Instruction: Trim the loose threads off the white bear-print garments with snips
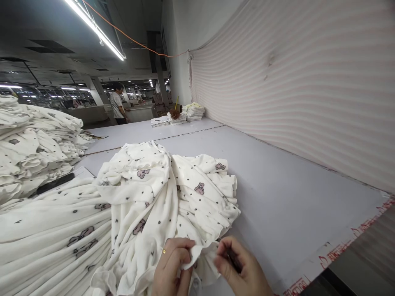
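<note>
A white fleece garment [160, 193] printed with pink bears and small dark hearts lies spread over a pile of the same garments on a grey table [277, 193]. My left hand [173, 265], with a gold ring on one finger, pinches the garment's near hem. My right hand [239, 267] is just right of it, fingers closed around a small dark tool beside the same hem edge; the tool is mostly hidden.
A tall stack of folded matching garments [33, 144] stands at the left, with a dark flat object [55, 183] at its foot. Small folded stacks [185, 115] sit at the table's far end. A pink striped fabric wall [308, 90] runs along the right. A person [117, 107] stands far off.
</note>
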The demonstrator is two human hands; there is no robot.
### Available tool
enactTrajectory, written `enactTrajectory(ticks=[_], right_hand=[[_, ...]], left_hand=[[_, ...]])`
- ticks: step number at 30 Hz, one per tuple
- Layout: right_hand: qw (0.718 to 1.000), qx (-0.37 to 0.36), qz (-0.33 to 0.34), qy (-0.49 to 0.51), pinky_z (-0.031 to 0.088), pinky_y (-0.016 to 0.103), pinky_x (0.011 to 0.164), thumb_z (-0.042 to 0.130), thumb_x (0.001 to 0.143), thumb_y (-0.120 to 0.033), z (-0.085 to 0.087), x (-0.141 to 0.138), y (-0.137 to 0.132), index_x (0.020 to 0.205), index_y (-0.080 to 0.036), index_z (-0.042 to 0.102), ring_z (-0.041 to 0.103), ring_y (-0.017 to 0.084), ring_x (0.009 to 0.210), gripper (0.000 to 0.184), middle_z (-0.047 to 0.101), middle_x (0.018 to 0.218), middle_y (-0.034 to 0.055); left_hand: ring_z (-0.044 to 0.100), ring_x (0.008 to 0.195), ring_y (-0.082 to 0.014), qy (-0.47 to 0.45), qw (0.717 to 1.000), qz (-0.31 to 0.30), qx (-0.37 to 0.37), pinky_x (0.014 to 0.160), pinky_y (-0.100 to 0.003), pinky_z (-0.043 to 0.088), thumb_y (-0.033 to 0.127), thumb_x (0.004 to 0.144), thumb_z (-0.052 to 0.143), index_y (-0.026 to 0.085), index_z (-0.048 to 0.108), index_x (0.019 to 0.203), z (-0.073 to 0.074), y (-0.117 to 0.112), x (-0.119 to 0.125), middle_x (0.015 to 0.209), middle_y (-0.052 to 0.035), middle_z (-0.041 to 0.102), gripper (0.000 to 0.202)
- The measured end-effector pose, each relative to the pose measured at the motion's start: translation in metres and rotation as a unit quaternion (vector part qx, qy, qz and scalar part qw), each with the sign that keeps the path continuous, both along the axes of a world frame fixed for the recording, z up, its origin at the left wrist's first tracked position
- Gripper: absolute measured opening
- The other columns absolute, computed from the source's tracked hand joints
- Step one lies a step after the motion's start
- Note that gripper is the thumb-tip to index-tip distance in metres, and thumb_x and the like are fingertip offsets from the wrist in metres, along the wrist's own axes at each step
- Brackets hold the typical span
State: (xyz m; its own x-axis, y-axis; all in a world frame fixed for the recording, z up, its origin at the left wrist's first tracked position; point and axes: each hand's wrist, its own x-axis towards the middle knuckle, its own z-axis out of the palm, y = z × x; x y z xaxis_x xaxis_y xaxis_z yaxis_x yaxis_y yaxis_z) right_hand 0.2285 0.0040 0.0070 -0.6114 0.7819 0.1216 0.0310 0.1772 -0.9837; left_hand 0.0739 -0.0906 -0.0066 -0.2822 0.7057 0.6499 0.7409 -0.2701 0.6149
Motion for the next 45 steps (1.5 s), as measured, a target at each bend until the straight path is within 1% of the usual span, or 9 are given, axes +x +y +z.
enactTrajectory(ticks=[5, 12, 17, 24, 27, 29, 32, 35, 45], right_hand=[[0.989, 0.121, 0.028, -0.080, 0.049, 0.024, 0.073, 0.058, 0.085, -0.030, 0.008, 0.007, 0.008, 0.100, -0.021, 0.068, 0.065, 0.019, 0.082, 0.020, 0.068, 0.091, 0.0048], [0.961, 0.219, 0.047, -0.161, 0.042, 0.018, 0.046, 0.061, 0.083, -0.024, 0.023, 0.008, 0.006, 0.099, -0.026, 0.071, 0.068, 0.018, 0.075, 0.018, 0.070, 0.084, 0.0015], [0.934, 0.292, 0.056, -0.199, 0.048, 0.020, 0.058, 0.058, 0.086, -0.023, 0.020, 0.009, 0.004, 0.100, -0.025, 0.068, 0.068, 0.018, 0.074, 0.017, 0.070, 0.086, 0.0018], [0.936, 0.297, 0.021, -0.189, 0.048, 0.021, 0.056, 0.054, 0.089, -0.026, 0.014, 0.009, 0.003, 0.096, -0.027, 0.069, 0.067, 0.018, 0.071, 0.016, 0.069, 0.082, 0.0017], [0.961, 0.241, -0.005, -0.137, 0.049, 0.022, 0.059, 0.054, 0.089, -0.028, 0.007, 0.006, 0.004, 0.097, -0.026, 0.067, 0.067, 0.018, 0.073, 0.016, 0.069, 0.084, 0.0027], [0.983, 0.173, 0.000, -0.059, 0.051, 0.022, 0.064, 0.058, 0.084, -0.029, 0.002, -0.002, 0.003, 0.096, -0.023, 0.065, 0.066, 0.018, 0.075, 0.014, 0.068, 0.085, 0.0030], [0.993, 0.117, 0.002, 0.024, 0.052, 0.022, 0.065, 0.062, 0.080, -0.025, -0.006, -0.020, 0.002, 0.093, -0.021, 0.065, 0.065, 0.017, 0.075, 0.014, 0.068, 0.088, 0.0034], [0.992, 0.123, 0.005, 0.024, 0.051, 0.020, 0.063, 0.063, 0.082, -0.024, -0.009, -0.037, -0.001, 0.090, -0.020, 0.067, 0.065, 0.015, 0.071, 0.010, 0.070, 0.085, 0.0028], [0.956, 0.285, -0.060, -0.017, 0.053, 0.022, 0.061, 0.051, 0.085, -0.017, -0.026, -0.032, -0.007, 0.095, -0.023, 0.066, 0.065, 0.016, 0.066, 0.019, 0.063, 0.087, 0.0062]], left_hand=[[0.054, 0.089, -0.0173, 0.025, 0.999, -0.021, 0.013, 0.078, -0.030, 0.040, 0.000, 0.088, 0.037, 0.022, 0.042, 0.081, -0.002, 0.002, -0.003, 0.095, -0.0038, 0.062, 0.023], [0.055, 0.084, -0.0165, 0.050, 0.997, -0.049, -0.016, 0.077, -0.031, 0.040, -0.001, 0.087, 0.035, 0.022, 0.040, 0.081, -0.002, 0.001, -0.008, 0.097, -0.0036, 0.065, 0.024], [0.057, 0.087, -0.0173, 0.095, 0.992, -0.074, -0.043, 0.078, -0.031, 0.043, -0.004, 0.083, 0.039, 0.022, 0.040, 0.085, 0.001, -0.001, -0.014, 0.101, -0.0050, 0.066, 0.026], [0.059, 0.085, -0.0177, 0.084, 0.992, -0.080, -0.050, 0.076, -0.031, 0.044, -0.003, 0.081, 0.045, 0.023, 0.042, 0.085, 0.003, -0.002, -0.016, 0.099, -0.0043, 0.067, 0.026], [0.060, 0.087, -0.0181, -0.027, 0.995, -0.079, -0.059, 0.075, -0.029, 0.044, 0.002, 0.083, 0.050, 0.023, 0.047, 0.082, 0.001, -0.001, -0.012, 0.098, -0.0036, 0.066, 0.021], [0.059, 0.078, -0.0164, -0.206, 0.971, -0.084, -0.088, 0.068, -0.026, 0.044, 0.014, 0.085, 0.057, 0.021, 0.050, 0.077, -0.001, 0.001, -0.008, 0.089, -0.0026, 0.065, 0.013], [0.053, 0.062, -0.0111, -0.478, 0.859, -0.116, -0.141, 0.058, -0.021, 0.039, 0.032, 0.079, 0.071, 0.019, 0.052, 0.074, -0.002, 0.005, -0.005, 0.069, 0.0014, 0.060, 0.024], [0.055, 0.063, -0.0105, -0.588, 0.783, -0.136, -0.146, 0.061, -0.020, 0.040, 0.038, 0.071, 0.079, 0.018, 0.057, 0.083, -0.001, 0.007, -0.008, 0.071, 0.0013, 0.064, 0.032], [0.056, 0.059, -0.0095, -0.604, 0.771, -0.119, -0.163, 0.058, -0.020, 0.038, 0.041, 0.075, 0.076, 0.017, 0.059, 0.084, -0.005, 0.004, -0.014, 0.065, 0.0012, 0.065, 0.031]])
